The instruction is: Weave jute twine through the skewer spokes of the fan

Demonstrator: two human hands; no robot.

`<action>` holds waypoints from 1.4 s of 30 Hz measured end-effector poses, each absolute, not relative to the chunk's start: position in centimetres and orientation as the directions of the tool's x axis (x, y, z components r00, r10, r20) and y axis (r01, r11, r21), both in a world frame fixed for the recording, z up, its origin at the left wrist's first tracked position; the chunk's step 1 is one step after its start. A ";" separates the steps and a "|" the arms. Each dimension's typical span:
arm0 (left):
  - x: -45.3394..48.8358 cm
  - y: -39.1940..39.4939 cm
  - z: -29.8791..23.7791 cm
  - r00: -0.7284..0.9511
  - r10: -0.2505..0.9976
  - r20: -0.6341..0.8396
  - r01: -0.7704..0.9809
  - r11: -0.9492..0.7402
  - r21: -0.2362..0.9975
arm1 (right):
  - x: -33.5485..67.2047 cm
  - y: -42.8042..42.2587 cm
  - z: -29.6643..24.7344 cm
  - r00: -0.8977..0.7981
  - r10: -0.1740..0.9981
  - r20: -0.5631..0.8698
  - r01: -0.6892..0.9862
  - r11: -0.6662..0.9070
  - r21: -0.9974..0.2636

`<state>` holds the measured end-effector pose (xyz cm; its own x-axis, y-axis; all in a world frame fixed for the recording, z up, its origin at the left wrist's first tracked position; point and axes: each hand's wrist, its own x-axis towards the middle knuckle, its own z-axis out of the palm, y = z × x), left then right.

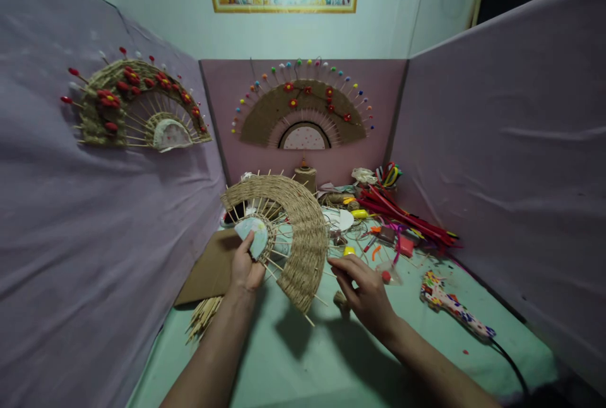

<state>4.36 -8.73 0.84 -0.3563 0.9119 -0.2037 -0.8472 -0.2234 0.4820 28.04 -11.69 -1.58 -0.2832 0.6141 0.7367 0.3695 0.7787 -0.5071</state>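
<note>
My left hand [249, 266] is closed on a woven twine fan [305, 231], thumb on its pale half-round centre piece [255, 234]. The fan is held tilted above the table, with thin wooden sticks radiating through the weave and poking out past its outer edge. At that edge, on the right, my right hand [362, 288] has its fingertips drawn together close to the stick ends. Whatever it may pinch is too small to make out. A small brown roll [341, 302], partly hidden, lies beneath my right hand.
Finished fans hang on the left cloth wall [108, 98] and back panel [303, 102]. Cardboard [208, 269] and a bundle of sticks [203, 318] lie left. A twine spool [305, 177], red pipe cleaners [407, 215] and scraps sit behind. A patterned glue gun [457, 307] with cord lies right.
</note>
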 end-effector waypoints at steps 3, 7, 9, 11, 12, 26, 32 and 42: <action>5.4 -8.6 0.9 -0.320 0.924 -0.211 -0.864 -0.193 0.464 | 28.5 -11.5 -1.6 -0.264 0.617 0.741 0.352 0.777 -0.522; 6.5 -8.3 0.7 -0.301 0.925 -0.231 -0.881 -0.177 0.439 | 28.8 -11.5 -2.0 -0.207 0.660 0.723 0.330 0.742 -0.583; 6.9 -8.1 0.5 -0.304 0.923 -0.234 -0.884 -0.182 0.431 | 28.7 -11.7 -2.3 -0.186 0.692 0.698 0.320 0.714 -0.623; 7.1 -7.9 0.3 -0.316 0.919 -0.237 -0.885 -0.194 0.423 | 28.5 -12.0 -2.6 -0.184 0.723 0.666 0.311 0.686 -0.658; 7.1 -7.8 0.2 -0.326 0.914 -0.241 -0.884 -0.204 0.420 | 28.4 -12.1 -2.8 -0.188 0.733 0.654 0.309 0.676 -0.669; 7.4 -7.5 -0.3 -0.523 0.823 -0.220 -0.793 -0.375 0.481 | 29.5 -13.5 -3.4 -0.293 0.696 0.656 0.486 0.699 -0.525; 7.5 -7.3 -0.6 -0.541 0.815 -0.208 -0.784 -0.399 0.476 | 28.9 -15.1 -3.6 -0.315 0.682 0.659 0.541 0.700 -0.466; 7.5 -7.8 -0.5 -0.495 0.836 -0.236 -0.828 -0.372 0.419 | 28.4 -15.2 -5.4 -0.255 0.771 0.584 0.371 0.636 -0.677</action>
